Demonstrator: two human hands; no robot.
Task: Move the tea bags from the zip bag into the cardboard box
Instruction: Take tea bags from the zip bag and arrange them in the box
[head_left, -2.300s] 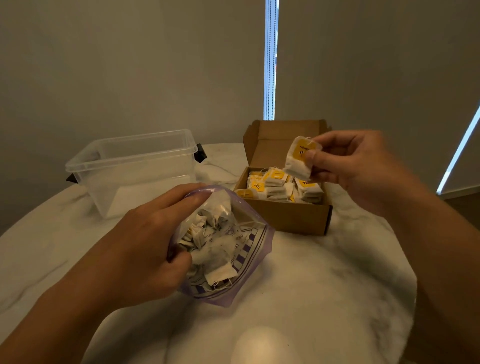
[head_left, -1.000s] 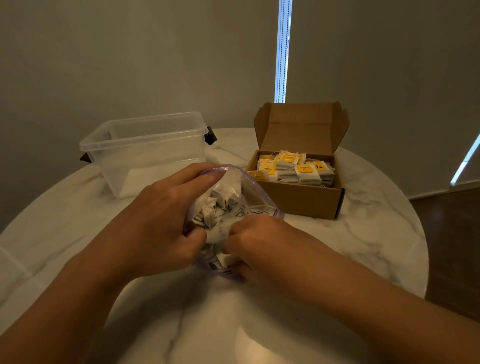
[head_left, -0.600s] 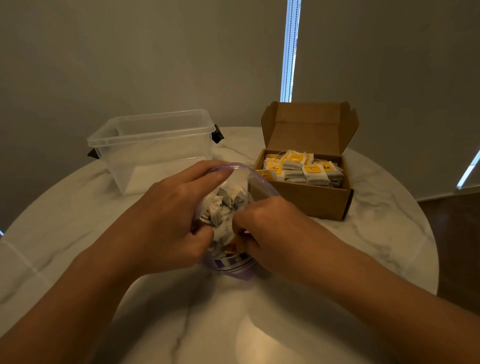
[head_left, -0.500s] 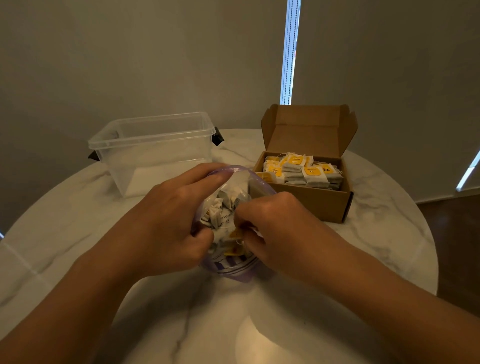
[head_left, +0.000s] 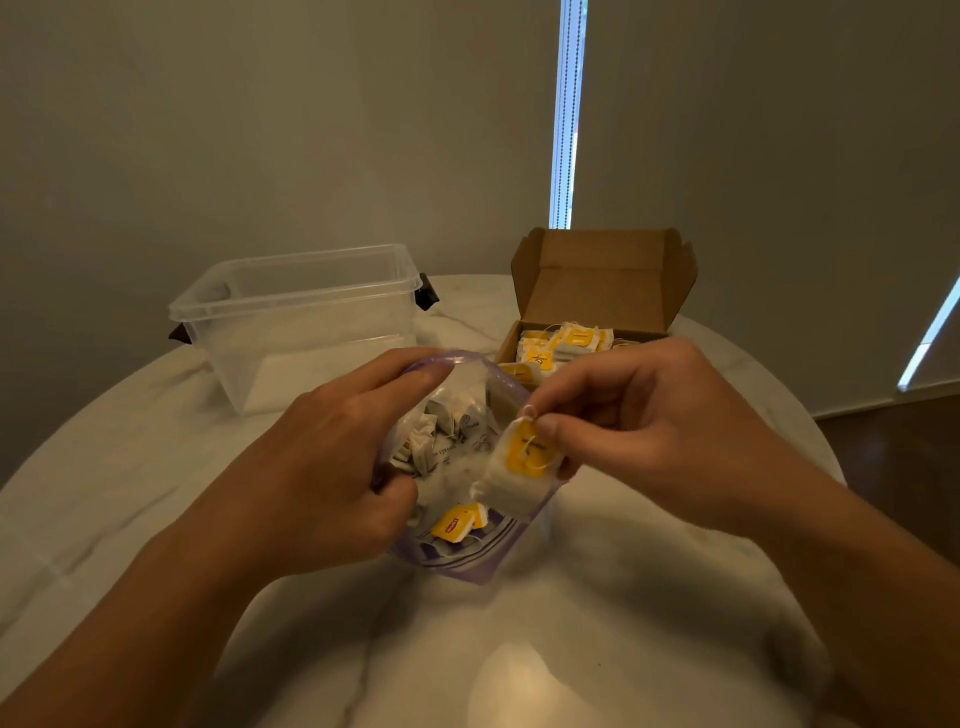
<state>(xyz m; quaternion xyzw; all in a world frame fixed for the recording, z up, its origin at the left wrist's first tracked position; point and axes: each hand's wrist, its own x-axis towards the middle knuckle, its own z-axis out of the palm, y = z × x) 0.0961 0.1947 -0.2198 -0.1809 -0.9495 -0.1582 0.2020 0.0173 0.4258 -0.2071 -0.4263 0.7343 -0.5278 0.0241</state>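
So the zip bag (head_left: 467, 561) is sitting on the marble table (head_left: 571, 649) pretty much dead center, mouth open and facing up. The left hand (head_left: 322, 467) is gripping the bag's 9 o'clock side, with the index finger stretched along the purple rim and the thumb pinching in lower down. The right hand (head_left: 649, 426) has one tea bag (head_left: 519, 467) pinched between thumb and index finger, its other fingers curled in. That tea bag hangs right at the 3 o'clock edge of the bag's mouth, yellow tag toward the camera, string looped across it.

Inside the zip bag there's a pile of loose tea bags (head_left: 447, 431) towards the back, mostly white paper showing, plus one yellow-tagged one (head_left: 457, 522) lying near the front.

The cardboard box (head_left: 602, 280) is at about 1 o'clock from the zip bag, close behind the right hand, lid flipped up. It's got a stack of packed tea bags (head_left: 566, 345) with yellow tags in it. The near edge of the box is hidden by the hand.

A clear plastic tub (head_left: 296, 322) with dark side clips sits at 11 o'clock, apart from the box.
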